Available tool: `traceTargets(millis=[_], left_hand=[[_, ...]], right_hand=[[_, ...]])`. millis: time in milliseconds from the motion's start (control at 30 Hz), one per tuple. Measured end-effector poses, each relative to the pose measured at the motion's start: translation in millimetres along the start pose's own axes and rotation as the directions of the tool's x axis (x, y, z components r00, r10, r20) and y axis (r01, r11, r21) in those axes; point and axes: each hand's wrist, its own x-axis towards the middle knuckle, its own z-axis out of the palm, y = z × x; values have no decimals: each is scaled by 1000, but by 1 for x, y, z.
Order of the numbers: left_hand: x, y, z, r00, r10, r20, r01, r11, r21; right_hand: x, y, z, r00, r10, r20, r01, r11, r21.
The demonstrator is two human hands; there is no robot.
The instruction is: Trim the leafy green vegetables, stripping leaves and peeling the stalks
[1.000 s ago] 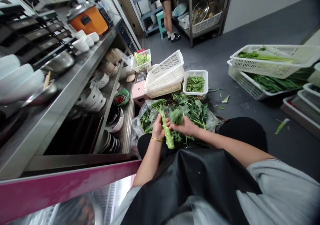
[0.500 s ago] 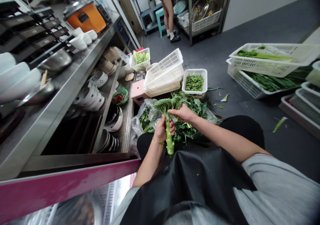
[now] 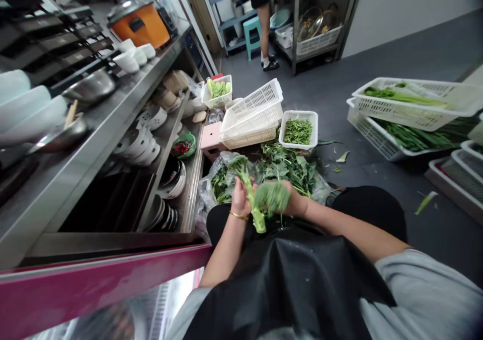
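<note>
My left hand (image 3: pixel 240 198) is wrapped round the thick pale-green stalk of a broccoli (image 3: pixel 249 189), with the stalk end pointing down toward my lap. A broccoli floret (image 3: pixel 272 198), blurred by motion, is in my right hand (image 3: pixel 296 200), just right of the stalk. The floret covers most of my right fingers. Beyond both hands lies a heap of leafy greens (image 3: pixel 287 166) on clear plastic, partly hidden by the broccoli. A black apron (image 3: pixel 294 279) covers my lap.
A white basket of cut greens (image 3: pixel 298 131) stands behind the heap, beside tilted white baskets (image 3: pixel 252 111) and a pink stool (image 3: pixel 212 138). Stacked vegetable baskets (image 3: pixel 415 103) are at right. A steel shelf (image 3: pixel 124 123) with bowls runs along the left. Another person's leg (image 3: pixel 264 28) shows at the back.
My right hand has pulled down and toward me with a floret, which is now apart from the broccoli head. The broccoli in my left hand is thinner at the top and tilts left.
</note>
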Motion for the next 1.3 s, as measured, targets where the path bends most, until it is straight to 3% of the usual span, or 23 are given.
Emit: traceTargets(millis=[67,100,133,200,233,267,367,467,567,633,700,800,867,933,967,1033,1100,1133,1233,1300], left_hand=[[-3,5,-2,998,54,19,-55,997,52],[-5,6,-1,997,68,30,-70,994,89],[-8,7,2,996,85,33,-88,989,122],[-11,6,9,988,156,4,-154,974,164],[-12,4,14,980,198,-13,-193,965,179],[-13,2,18,971,239,-25,-229,953,198],[-15,-7,30,951,311,0,-299,914,275],[-15,-15,32,955,293,35,-285,885,368],[-14,-18,26,935,354,23,-321,814,484],[-13,-19,21,913,408,-7,-337,764,550],[-13,-20,18,925,379,-3,-304,747,592],[-11,-21,18,980,181,82,-195,798,570],[-6,-22,19,993,43,108,-92,860,501],[2,-21,18,998,2,64,-28,914,406],[6,-19,16,1000,6,26,-15,933,360],[12,-13,12,997,55,-63,-35,959,282],[12,-4,8,992,70,-103,-44,972,230],[10,0,6,994,55,-95,-33,977,210],[0,10,6,1000,10,-24,-5,983,183],[-4,10,9,998,58,2,-57,976,212]], right_hand=[[-1,15,-6,969,204,-141,-196,978,68],[-1,24,-8,920,340,-197,-311,936,165],[0,31,-8,841,494,-221,-429,857,285],[1,40,-5,648,746,-153,-585,616,527],[2,41,-2,589,803,-89,-612,515,600],[4,40,0,576,817,-43,-617,469,632],[12,32,4,630,777,-5,-582,477,658],[21,28,5,667,739,98,-590,444,674],[24,28,9,641,744,187,-618,357,701],[23,29,15,619,773,142,-607,355,711],[20,31,20,621,782,58,-581,409,703],[14,33,20,666,743,-68,-588,579,565],[10,32,15,755,648,-101,-581,732,357],[7,28,8,881,472,-34,-457,868,196],[5,24,6,928,372,25,-370,911,182],[1,16,2,964,249,92,-265,929,258],[-2,12,1,942,331,60,-330,874,356],[-3,13,1,903,430,23,-403,824,398],[-1,24,2,714,696,-80,-569,642,513],[4,33,3,663,743,-93,-574,584,573]])
